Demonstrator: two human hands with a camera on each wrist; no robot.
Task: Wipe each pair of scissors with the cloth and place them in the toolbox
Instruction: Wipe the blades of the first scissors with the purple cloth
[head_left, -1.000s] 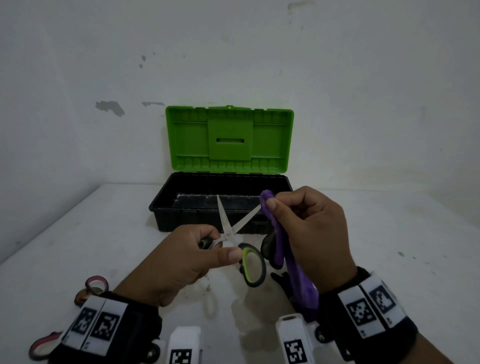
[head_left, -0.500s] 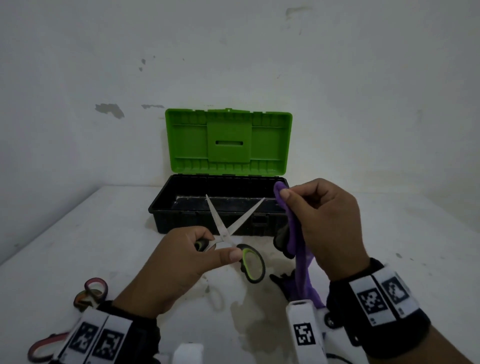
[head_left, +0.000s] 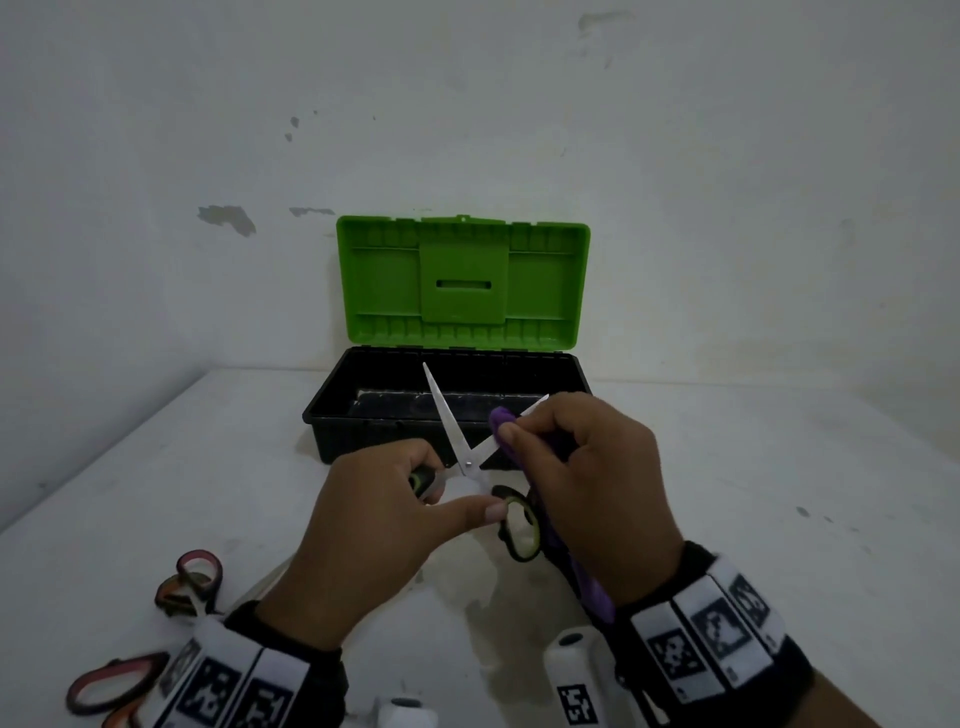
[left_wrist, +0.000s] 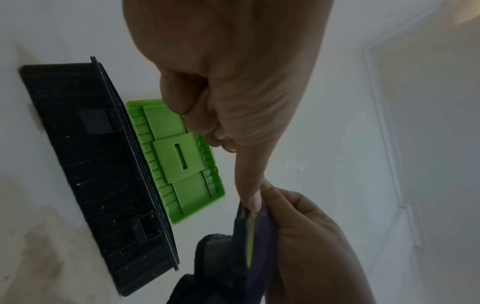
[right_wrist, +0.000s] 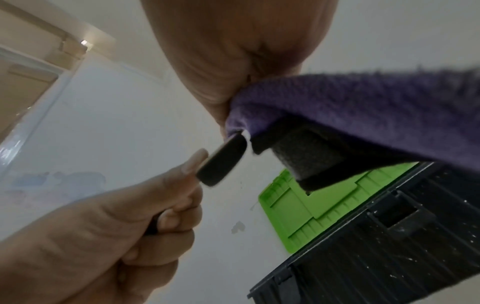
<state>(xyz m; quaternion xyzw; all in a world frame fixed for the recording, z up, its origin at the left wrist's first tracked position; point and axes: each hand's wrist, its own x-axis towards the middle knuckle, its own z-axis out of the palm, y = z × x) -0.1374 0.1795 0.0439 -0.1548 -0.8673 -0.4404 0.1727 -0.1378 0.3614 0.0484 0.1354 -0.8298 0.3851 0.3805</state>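
Left fingers: the left hand (head_left: 374, 525) curls round one handle of the black-and-lime scissors (head_left: 470, 462); the fingers wrap the upper handle loop and the thumb lies straight along the top, its tip touching the rim of the lower loop.
Right fingers: the right hand (head_left: 587, 488) pinches the purple cloth (head_left: 506, 423) between thumb and fingertips, clamping the cloth onto the right-pointing blade.
Scissors: held in the air in front of the toolbox, blades spread in a V. One blade points up and slightly left over the box opening; the other points right, its middle wrapped in cloth and only its tip showing past the fingers. The lower handle loop hangs between the two hands.
Cloth: bunched in the right hand, its loose end trailing down past the palm towards the wrist.
Toolbox: the black toolbox (head_left: 332, 410) sits on the white table (head_left: 779, 493) beyond the hands, its green lid (head_left: 462, 283) standing upright against the wall. What lies on the box floor cannot be told.
Other scissors: a pair with pink-and-orange handles (head_left: 189, 577) lies on the table by the left wrist, and another pink-handled pair (head_left: 111, 688) lies nearer the lower left corner, partly hidden by the wristband.
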